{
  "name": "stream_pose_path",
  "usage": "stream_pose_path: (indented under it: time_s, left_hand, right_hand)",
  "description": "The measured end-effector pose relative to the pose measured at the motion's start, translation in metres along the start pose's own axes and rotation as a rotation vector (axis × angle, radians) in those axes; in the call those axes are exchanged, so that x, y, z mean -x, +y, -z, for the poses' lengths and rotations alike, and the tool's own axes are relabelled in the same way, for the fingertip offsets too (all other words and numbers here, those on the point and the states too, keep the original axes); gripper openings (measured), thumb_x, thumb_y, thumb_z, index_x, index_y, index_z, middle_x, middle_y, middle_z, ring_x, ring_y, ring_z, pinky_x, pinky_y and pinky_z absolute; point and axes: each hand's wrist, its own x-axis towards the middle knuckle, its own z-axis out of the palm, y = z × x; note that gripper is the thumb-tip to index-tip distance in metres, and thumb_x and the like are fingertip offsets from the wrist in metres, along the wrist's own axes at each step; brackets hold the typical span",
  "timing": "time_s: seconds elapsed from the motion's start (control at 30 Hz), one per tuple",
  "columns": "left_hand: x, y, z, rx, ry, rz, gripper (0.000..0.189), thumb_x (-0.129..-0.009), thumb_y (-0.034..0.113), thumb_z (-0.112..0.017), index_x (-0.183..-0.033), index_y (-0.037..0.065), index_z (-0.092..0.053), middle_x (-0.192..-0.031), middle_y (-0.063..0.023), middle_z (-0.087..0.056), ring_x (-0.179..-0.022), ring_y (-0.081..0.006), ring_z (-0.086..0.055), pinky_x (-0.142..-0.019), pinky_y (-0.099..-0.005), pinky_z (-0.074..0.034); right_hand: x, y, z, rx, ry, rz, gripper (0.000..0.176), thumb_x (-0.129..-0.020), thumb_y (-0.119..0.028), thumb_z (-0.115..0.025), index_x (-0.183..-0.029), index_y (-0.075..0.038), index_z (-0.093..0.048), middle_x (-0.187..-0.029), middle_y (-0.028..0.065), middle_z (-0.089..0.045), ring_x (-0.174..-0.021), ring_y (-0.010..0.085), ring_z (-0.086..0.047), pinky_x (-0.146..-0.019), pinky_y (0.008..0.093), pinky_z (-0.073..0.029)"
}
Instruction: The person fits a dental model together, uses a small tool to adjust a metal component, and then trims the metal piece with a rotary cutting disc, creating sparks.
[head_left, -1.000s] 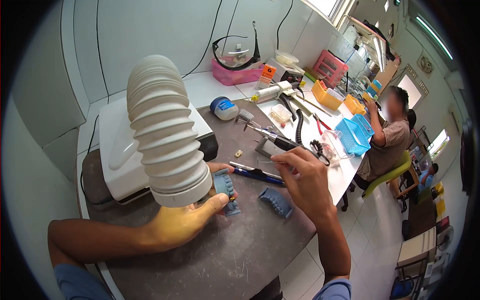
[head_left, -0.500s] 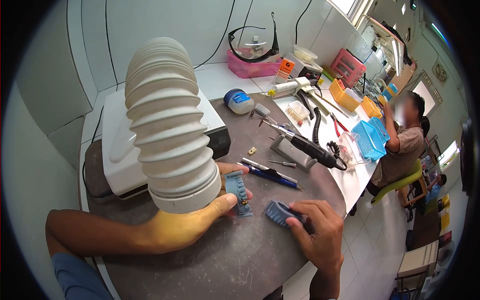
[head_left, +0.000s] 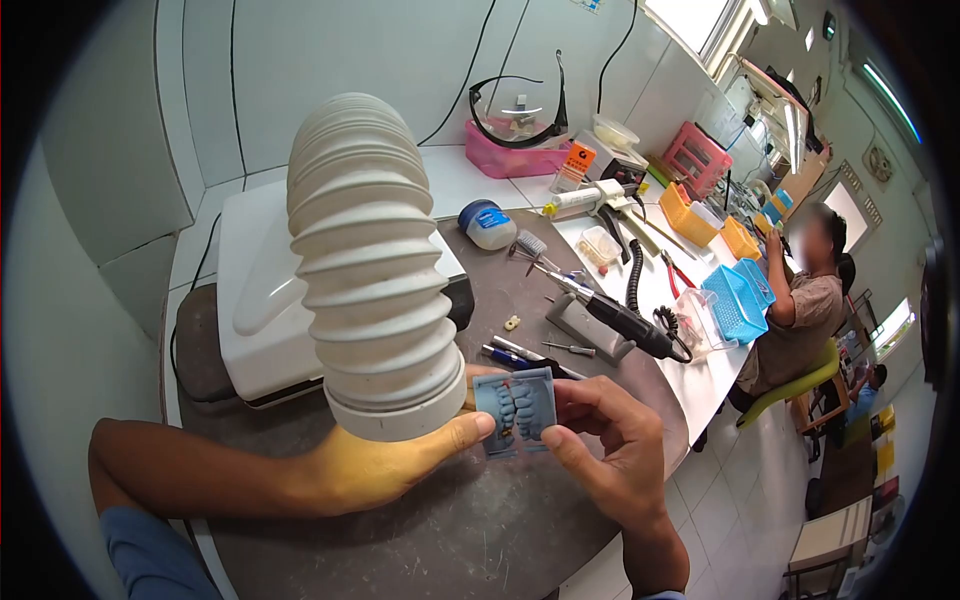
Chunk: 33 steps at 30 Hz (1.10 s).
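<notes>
My left hand grips one half of a blue-grey dental model between thumb and fingers, partly under the mouth of the white ribbed hose. In my right hand is the other half, a blue-grey dental model, pinched by thumb and fingers. The two halves meet with their tooth rows facing each other, above the dark work mat. A small yellowish piece lies on the mat beyond them.
A white ribbed hose rises at left before a white machine. Behind my hands are pens, a black handpiece on a grey stand, and a blue-lidded jar. A person sits at the right near blue baskets.
My right hand has moved left and up, bringing its model half against the one in my left hand. The camera view has shifted slightly.
</notes>
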Motion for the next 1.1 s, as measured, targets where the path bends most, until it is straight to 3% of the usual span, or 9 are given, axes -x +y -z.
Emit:
stream_pose_path:
  time_s: [0.23, 0.43, 1.1]
  left_hand:
    - [-0.002, -0.007, -0.003, 0.039, 0.005, -0.130, 0.046, -0.099, 0.018, -0.057, -0.138, 0.000, -0.040, -0.120, -0.0105, -0.063, -0.111, -0.0132, -0.058, -0.094, -0.0287, -0.047]
    - [-0.003, -0.005, 0.000, 0.079, -0.015, -0.047, 0.038, -0.099, 0.016, -0.057, -0.131, 0.001, -0.043, -0.119, -0.0101, -0.063, -0.110, -0.0137, -0.058, -0.095, -0.0302, -0.047]
    - [-0.002, 0.000, -0.002, 0.092, -0.006, -0.022, 0.041, -0.095, 0.014, -0.064, -0.129, 0.001, -0.047, -0.113, -0.0055, -0.061, -0.105, -0.0111, -0.060, -0.091, -0.0273, -0.051]
  right_hand:
    - [0.002, 0.003, 0.000, -0.032, -0.020, -0.015, 0.036, -0.084, -0.005, -0.073, -0.117, 0.005, -0.064, -0.098, 0.0108, -0.066, -0.088, 0.0158, -0.067, -0.080, 0.0281, -0.056]
    - [0.002, 0.004, 0.000, -0.144, -0.066, -0.092, 0.039, -0.086, -0.007, -0.073, -0.121, 0.004, -0.060, -0.102, 0.0107, -0.067, -0.091, 0.0153, -0.067, -0.082, 0.0281, -0.056]
    - [0.006, 0.008, 0.002, -0.242, -0.076, -0.120, 0.044, -0.085, -0.008, -0.074, -0.124, 0.005, -0.058, -0.106, 0.0150, -0.068, -0.096, 0.0175, -0.068, -0.085, 0.0290, -0.057]
